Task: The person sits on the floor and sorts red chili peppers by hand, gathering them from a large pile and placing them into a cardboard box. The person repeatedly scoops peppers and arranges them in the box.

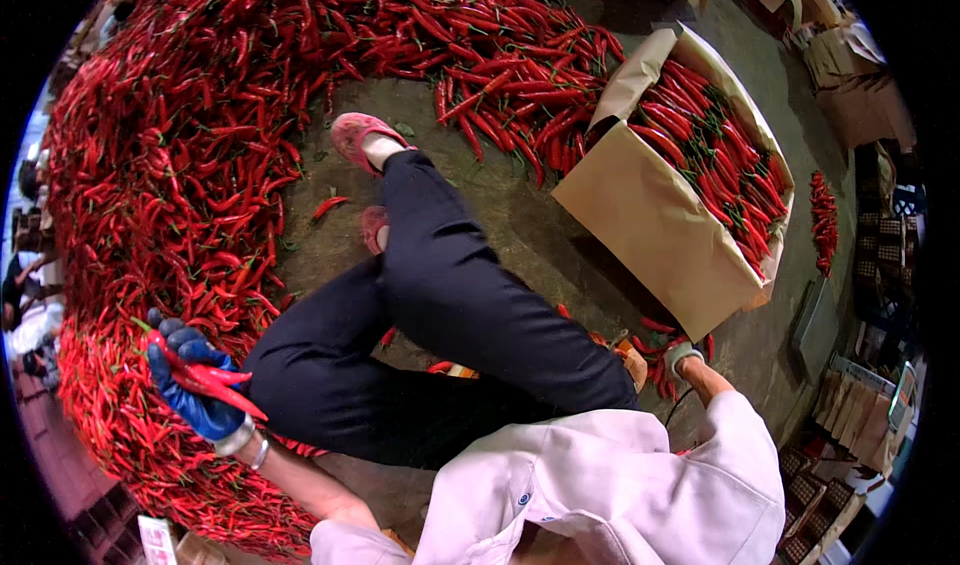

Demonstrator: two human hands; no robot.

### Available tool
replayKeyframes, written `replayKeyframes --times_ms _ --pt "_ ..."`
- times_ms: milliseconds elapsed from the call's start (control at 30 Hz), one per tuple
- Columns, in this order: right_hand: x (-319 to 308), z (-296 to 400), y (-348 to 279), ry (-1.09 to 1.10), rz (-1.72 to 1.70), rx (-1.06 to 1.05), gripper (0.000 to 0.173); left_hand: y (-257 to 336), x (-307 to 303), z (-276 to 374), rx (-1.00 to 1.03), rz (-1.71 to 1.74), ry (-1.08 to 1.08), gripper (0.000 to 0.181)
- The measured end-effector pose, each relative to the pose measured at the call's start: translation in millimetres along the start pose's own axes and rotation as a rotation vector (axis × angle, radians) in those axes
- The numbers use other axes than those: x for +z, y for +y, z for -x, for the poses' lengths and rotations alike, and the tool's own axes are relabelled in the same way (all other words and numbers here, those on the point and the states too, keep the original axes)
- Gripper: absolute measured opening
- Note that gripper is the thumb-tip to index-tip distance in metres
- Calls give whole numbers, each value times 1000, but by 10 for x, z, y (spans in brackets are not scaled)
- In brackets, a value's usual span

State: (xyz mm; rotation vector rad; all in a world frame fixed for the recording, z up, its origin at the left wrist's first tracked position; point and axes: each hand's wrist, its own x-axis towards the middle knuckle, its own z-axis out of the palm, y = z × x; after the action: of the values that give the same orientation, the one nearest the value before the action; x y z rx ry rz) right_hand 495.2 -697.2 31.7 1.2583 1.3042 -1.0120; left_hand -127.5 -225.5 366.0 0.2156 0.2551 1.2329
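Note:
My left hand [196, 388], in a blue coated work glove, is closed around a few red chili peppers [214, 382] with green stems. It is raised beside a wide heap of red chilies [187, 152] that curves along the left and the far side. On the right, my right hand [684, 356], in a pale-cuffed glove, reaches down by the lower corner of a brown paper-sided box [645, 220]. Loose chilies [660, 377] lie around that hand; its fingers are mostly hidden. Long red chilies [712, 145] fill the box, many of them lined up side by side.
My crossed legs [465, 295] lie between the heap and the box. A single chili [328, 207] is on the concrete floor [352, 242]. At the right are a small row of chilies [823, 223], a flat grey platform [814, 328], more brown boxes [840, 58] and stacked plastic crates [889, 242].

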Motion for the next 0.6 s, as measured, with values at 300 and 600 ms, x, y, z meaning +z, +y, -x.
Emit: replayKeyframes --times_ms 300,600 --pt "-3312 1290 -411 1000 -852 -130 40 -323 -106 -777 -154 -154 -24 41" --pt "-6015 610 -473 1431 -271 -218 44 -1586 -885 -2403 -412 -285 185 26"
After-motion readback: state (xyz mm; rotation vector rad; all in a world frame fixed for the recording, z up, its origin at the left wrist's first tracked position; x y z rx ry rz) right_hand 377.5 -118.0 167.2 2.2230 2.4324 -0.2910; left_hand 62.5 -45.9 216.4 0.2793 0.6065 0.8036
